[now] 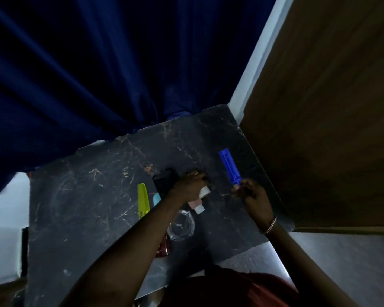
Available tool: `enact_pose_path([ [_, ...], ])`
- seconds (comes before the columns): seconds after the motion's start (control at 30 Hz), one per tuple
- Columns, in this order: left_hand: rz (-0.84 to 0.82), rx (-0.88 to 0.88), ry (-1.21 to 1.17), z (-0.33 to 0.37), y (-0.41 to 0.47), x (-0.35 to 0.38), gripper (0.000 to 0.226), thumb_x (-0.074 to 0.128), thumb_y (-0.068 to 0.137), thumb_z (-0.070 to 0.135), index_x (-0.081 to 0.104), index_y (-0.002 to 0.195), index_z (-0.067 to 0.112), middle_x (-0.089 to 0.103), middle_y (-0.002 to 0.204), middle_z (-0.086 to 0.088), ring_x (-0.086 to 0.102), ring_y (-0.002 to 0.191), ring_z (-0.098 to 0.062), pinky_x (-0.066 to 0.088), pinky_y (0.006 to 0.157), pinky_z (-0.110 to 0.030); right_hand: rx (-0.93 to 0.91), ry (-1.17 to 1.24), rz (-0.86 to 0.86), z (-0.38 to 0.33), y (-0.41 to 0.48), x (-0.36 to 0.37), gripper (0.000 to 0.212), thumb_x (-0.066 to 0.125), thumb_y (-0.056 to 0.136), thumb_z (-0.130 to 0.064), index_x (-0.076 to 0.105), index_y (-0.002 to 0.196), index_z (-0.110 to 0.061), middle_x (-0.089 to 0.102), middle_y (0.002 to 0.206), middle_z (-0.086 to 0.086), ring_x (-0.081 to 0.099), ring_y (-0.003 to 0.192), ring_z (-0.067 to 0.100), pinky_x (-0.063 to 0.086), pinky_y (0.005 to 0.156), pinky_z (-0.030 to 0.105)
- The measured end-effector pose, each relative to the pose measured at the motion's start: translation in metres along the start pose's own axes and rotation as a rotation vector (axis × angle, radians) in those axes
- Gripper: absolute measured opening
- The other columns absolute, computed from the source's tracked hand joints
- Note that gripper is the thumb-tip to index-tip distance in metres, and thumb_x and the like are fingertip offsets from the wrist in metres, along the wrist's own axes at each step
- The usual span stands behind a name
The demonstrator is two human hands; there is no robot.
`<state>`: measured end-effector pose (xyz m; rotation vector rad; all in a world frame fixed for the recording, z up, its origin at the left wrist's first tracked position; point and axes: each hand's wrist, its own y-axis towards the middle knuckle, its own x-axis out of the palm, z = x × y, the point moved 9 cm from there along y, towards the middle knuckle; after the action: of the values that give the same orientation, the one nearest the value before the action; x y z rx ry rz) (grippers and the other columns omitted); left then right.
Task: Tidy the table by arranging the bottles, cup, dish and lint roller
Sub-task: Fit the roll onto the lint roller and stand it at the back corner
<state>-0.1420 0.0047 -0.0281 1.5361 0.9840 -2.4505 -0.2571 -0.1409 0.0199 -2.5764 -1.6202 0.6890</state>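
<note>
Tidying bottles, centre frame.
Left hand [190, 187] apparently grips a bottle [196, 203]; right hand [252, 193] pinches the blue tool [230, 168]; set each down gently.

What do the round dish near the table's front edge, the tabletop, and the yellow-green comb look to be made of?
Dish: clear glass or hard plastic, glossy; the tabletop shows through it.
Tabletop: dark marble-look stone or laminate, with pale veins and a dull sheen.
Comb: moulded plastic, by its uniform bright colour.

Dim, underexposed wide-angle view with bowed edges, soft grainy detail, and faint sheen on the table [93, 196].
</note>
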Motion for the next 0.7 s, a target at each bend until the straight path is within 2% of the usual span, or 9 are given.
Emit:
enact_pose_path([
  [0.13, -0.079, -0.009, -0.056, -0.002, 0.012, 0.007, 0.058, 0.059, 0.096, 0.011, 0.050, 0.151, 0.026, 0.037, 0.162, 0.002, 0.033, 0.149, -0.024, 0.031, 0.122, -0.039, 0.030, 0.015, -0.018, 0.014, -0.002, -0.015, 0.007, 0.063, 0.096, -0.011, 0.066, 0.091, -0.009, 0.069, 0.082, 0.016, 0.062, 0.069, 0.013, 0.048, 0.067, 0.024],
  [0.2, -0.092, 0.003, -0.058, 0.000, 0.016, 0.007, 0.060, 0.062, 0.094, 0.012, 0.050, 0.151, 0.026, 0.038, 0.162, 0.003, 0.032, 0.148, -0.024, 0.030, 0.122, -0.039, 0.060, 0.056, -0.018, 0.019, -0.002, -0.020, 0.007, 0.062, 0.096, -0.010, 0.066, 0.090, -0.011, 0.069, 0.079, 0.011, 0.062, 0.067, 0.006, 0.050, 0.063, 0.018],
  [0.27, -0.095, -0.002, -0.089, 0.004, 0.022, 0.005, 0.057, 0.061, 0.093, 0.013, 0.052, 0.149, 0.024, 0.042, 0.159, 0.003, 0.033, 0.147, -0.025, 0.030, 0.122, -0.036, 0.078, 0.089, -0.010, 0.023, -0.002, -0.030, 0.010, 0.062, 0.097, -0.011, 0.065, 0.091, -0.018, 0.070, 0.082, 0.011, 0.064, 0.070, 0.008, 0.051, 0.067, 0.024],
  [0.37, -0.060, -0.006, -0.113, 0.000, 0.022, 0.003, 0.052, 0.059, 0.094, 0.011, 0.057, 0.144, 0.025, 0.047, 0.155, 0.006, 0.035, 0.142, -0.026, 0.029, 0.119, -0.033, 0.083, 0.088, -0.019, 0.021, -0.002, -0.032, 0.004, 0.062, 0.097, -0.012, 0.065, 0.095, -0.011, 0.070, 0.090, 0.022, 0.063, 0.075, 0.020, 0.051, 0.074, 0.041],
  [0.5, 0.118, -0.050, -0.271, -0.006, 0.022, -0.015, 0.055, 0.064, 0.093, 0.007, 0.057, 0.146, 0.020, 0.050, 0.154, -0.003, 0.039, 0.144, -0.028, 0.027, 0.122, -0.034, 0.052, 0.036, -0.030, 0.012, -0.003, -0.032, 0.009, 0.060, 0.097, -0.010, 0.065, 0.099, -0.002, 0.070, 0.090, 0.021, 0.064, 0.072, 0.020, 0.052, 0.074, 0.040],
  [0.6, 0.353, -0.116, -0.547, -0.012, 0.007, -0.042, 0.055, 0.068, 0.091, 0.001, 0.060, 0.143, 0.016, 0.056, 0.148, -0.008, 0.044, 0.140, -0.032, 0.030, 0.120, -0.035, 0.019, -0.038, -0.048, 0.002, -0.006, -0.034, 0.007, 0.062, 0.097, -0.016, 0.066, 0.098, -0.010, 0.070, 0.083, 0.018, 0.067, 0.068, 0.030, 0.054, 0.071, 0.041],
  [0.63, 0.417, -0.129, -0.622, -0.014, 0.000, -0.050, 0.054, 0.070, 0.090, 0.002, 0.062, 0.142, 0.016, 0.059, 0.144, -0.007, 0.048, 0.136, -0.031, 0.034, 0.119, -0.037, -0.005, -0.085, -0.054, -0.001, -0.007, -0.035, 0.004, 0.063, 0.097, -0.019, 0.066, 0.097, -0.016, 0.071, 0.078, 0.012, 0.069, 0.067, 0.026, 0.054, 0.069, 0.037],
  [0.7, 0.519, -0.137, -0.755, -0.014, -0.018, -0.061, 0.052, 0.071, 0.090, 0.005, 0.064, 0.139, 0.018, 0.063, 0.136, -0.005, 0.055, 0.129, -0.027, 0.041, 0.115, -0.042, -0.095, -0.191, -0.065, -0.013, -0.010, -0.038, 0.002, 0.064, 0.096, -0.024, 0.066, 0.096, -0.023, 0.067, 0.070, -0.004, 0.065, 0.061, 0.005, 0.050, 0.063, 0.016],
])
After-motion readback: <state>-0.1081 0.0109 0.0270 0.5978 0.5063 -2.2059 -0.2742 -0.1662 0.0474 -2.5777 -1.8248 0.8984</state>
